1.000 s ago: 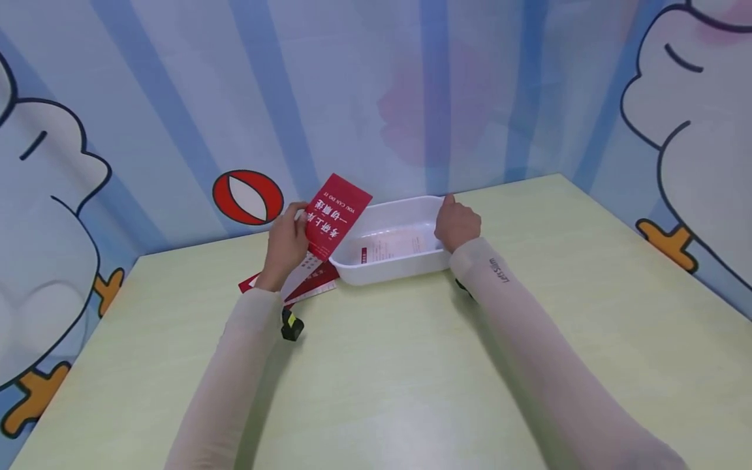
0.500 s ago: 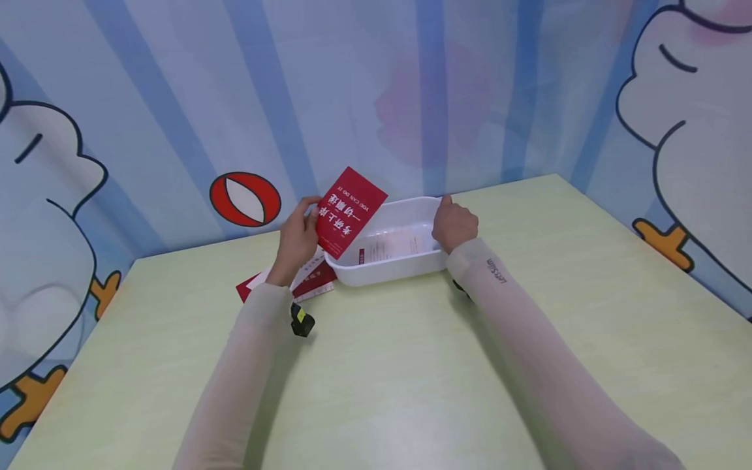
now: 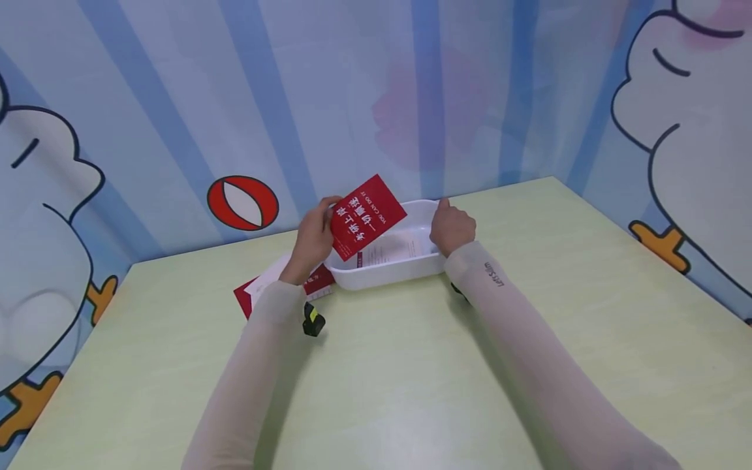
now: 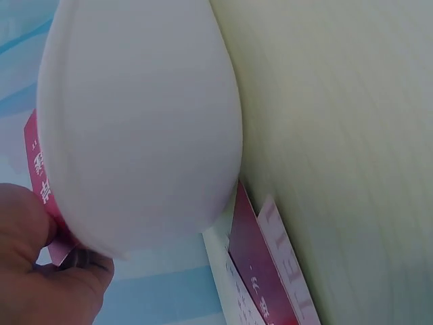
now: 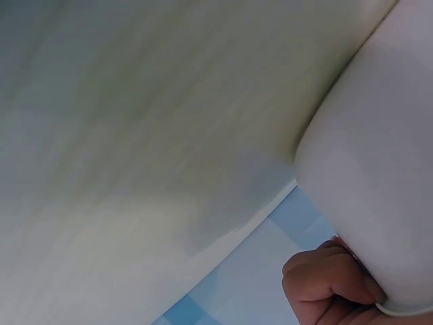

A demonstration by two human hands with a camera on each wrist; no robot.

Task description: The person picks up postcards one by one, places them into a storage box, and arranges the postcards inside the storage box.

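Observation:
My left hand (image 3: 313, 240) pinches a red card (image 3: 367, 217) with white lettering by its left edge. The card is tilted above the left part of a white plastic tray (image 3: 390, 273). At the tray's right end, my right hand (image 3: 453, 227) grips the rim; the right wrist view shows its fingers (image 5: 331, 274) curled at the tray's edge. A pale printed card (image 3: 388, 249) lies inside the tray, partly covered by the red one. Left of the tray, several red and white cards (image 3: 319, 281) lie overlapping on the table, partly hidden by my left wrist.
The pale wooden table (image 3: 376, 365) reaches back to a blue striped cartoon backdrop (image 3: 329, 85). A small black device with a yellow mark (image 3: 314, 320) sits at my left wrist.
My left hand has moved right with the red card, from beside the tray's left end to over its left part. My right hand has kept its grip on the rim.

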